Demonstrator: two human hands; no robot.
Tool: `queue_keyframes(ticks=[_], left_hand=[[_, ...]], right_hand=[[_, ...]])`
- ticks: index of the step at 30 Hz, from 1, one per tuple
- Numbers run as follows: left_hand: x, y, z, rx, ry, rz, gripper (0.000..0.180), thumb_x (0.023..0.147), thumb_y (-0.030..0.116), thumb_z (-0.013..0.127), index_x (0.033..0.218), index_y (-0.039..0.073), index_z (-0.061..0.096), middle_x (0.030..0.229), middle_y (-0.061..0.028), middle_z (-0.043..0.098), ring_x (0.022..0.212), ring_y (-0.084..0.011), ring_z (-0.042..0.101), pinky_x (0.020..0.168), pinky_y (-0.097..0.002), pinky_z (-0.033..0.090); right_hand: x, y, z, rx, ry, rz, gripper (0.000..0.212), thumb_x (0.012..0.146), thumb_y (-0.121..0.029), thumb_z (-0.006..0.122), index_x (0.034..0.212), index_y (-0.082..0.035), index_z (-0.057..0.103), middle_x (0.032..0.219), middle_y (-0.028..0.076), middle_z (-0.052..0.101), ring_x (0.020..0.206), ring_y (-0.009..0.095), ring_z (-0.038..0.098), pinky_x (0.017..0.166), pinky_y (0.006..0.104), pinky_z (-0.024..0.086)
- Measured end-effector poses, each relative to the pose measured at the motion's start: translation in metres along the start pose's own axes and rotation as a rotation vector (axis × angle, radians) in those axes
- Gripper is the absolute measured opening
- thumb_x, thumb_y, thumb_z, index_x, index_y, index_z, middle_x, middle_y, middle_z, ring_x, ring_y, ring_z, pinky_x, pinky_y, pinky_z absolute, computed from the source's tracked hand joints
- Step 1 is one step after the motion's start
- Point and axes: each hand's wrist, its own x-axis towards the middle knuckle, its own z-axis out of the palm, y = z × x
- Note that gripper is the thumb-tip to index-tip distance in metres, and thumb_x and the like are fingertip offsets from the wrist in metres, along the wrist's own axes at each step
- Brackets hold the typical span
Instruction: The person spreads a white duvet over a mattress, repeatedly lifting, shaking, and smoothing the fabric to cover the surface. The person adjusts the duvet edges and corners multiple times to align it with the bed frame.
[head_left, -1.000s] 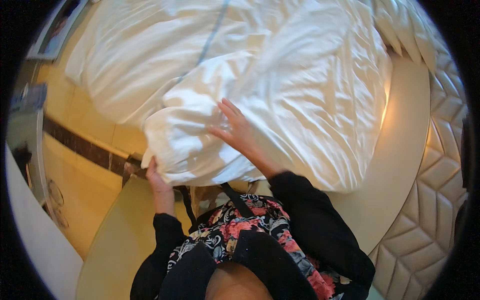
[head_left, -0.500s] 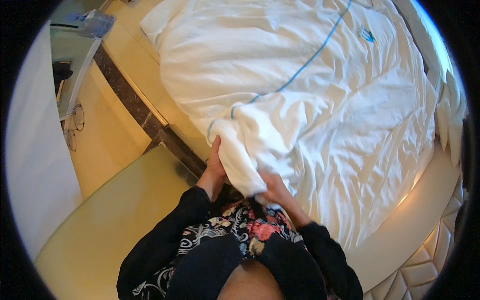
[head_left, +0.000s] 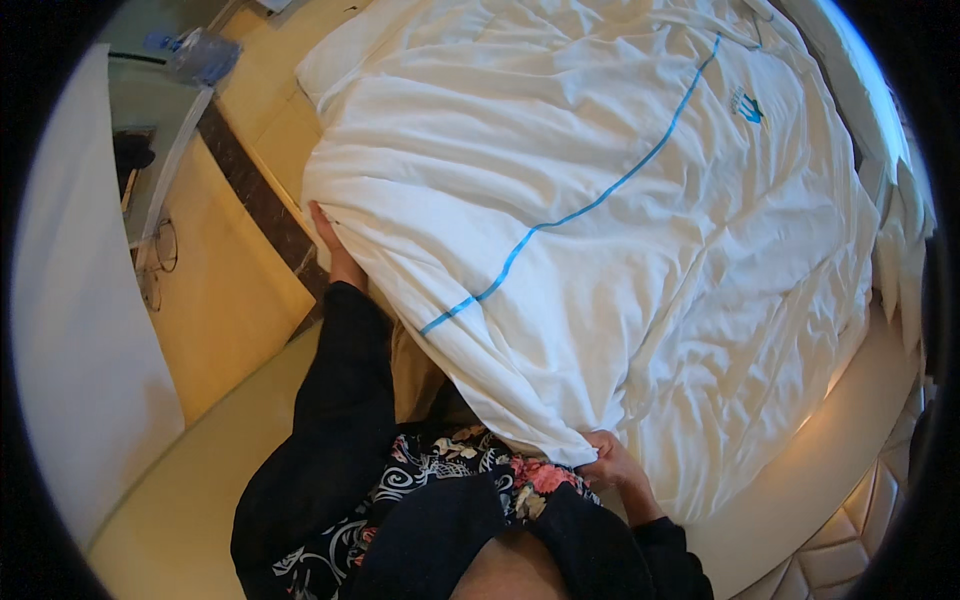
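Now a flatter white cover

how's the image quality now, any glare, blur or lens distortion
Head view: black fisheye rim cuts off the corners; head view: warm glow beside the right edge of the white bedding, bluish-white glare at upper right; head view: blue stripe fairly crisp.

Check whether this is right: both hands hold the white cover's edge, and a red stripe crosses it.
Only the colour is wrong: the head view shows a blue stripe. The left hand and right hand do hold the white cover by its edge.
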Motion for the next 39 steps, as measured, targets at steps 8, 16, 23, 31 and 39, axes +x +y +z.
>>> queue_keyframes(ticks=[8,16,23,31,39], left_hand=[[0.124,0.081,-0.028,0.185,0.045,-0.066,0.053,0.080,0.043,0.036,0.115,0.004,0.041,0.113,-0.0112,0.046,0.099,-0.0271,0.045,0.086,-0.0367,0.036],[0.083,0.193,0.134,0.331,-0.030,0.144,0.045,0.081,0.033,0.041,0.116,0.004,0.040,0.116,-0.0117,0.042,0.103,-0.0270,0.041,0.088,-0.0378,0.034],[0.169,0.178,0.077,0.398,0.084,-0.085,0.045,0.080,0.024,0.050,0.117,0.002,0.038,0.114,-0.0104,0.043,0.102,-0.0237,0.042,0.082,-0.0384,0.039],[0.147,0.201,0.050,0.612,0.196,-0.148,0.049,0.083,0.038,0.037,0.117,0.002,0.038,0.116,-0.0121,0.043,0.105,-0.0291,0.041,0.087,-0.0419,0.032],[0.136,0.194,0.062,0.470,0.153,-0.169,0.050,0.078,0.036,0.041,0.115,0.003,0.041,0.115,-0.0132,0.044,0.105,-0.0317,0.040,0.089,-0.0456,0.030]], right_hand=[[0.058,-0.005,0.036,-0.593,0.170,-0.241,0.026,0.065,-0.009,0.060,0.090,-0.005,0.057,0.072,0.005,0.061,0.060,0.009,0.052,0.055,0.0245,0.043],[0.116,0.034,0.027,-0.773,0.682,-0.360,0.017,0.062,-0.018,0.056,0.075,-0.007,0.057,0.073,0.013,0.056,0.071,0.032,0.053,0.060,0.0360,0.042],[0.118,0.022,0.000,-0.434,0.705,-0.214,0.035,0.063,-0.019,0.065,0.095,-0.007,0.055,0.092,0.011,0.057,0.087,0.024,0.054,0.074,0.0323,0.043],[0.076,-0.060,-0.131,0.093,1.835,-0.122,0.033,0.068,-0.022,0.057,0.089,0.003,0.054,0.085,0.019,0.056,0.084,0.028,0.053,0.071,0.0368,0.042],[0.241,-0.285,0.026,-0.275,1.050,-1.002,0.049,0.065,-0.034,0.061,0.103,-0.005,0.049,0.104,0.015,0.050,0.096,0.028,0.046,0.082,0.0360,0.036]])
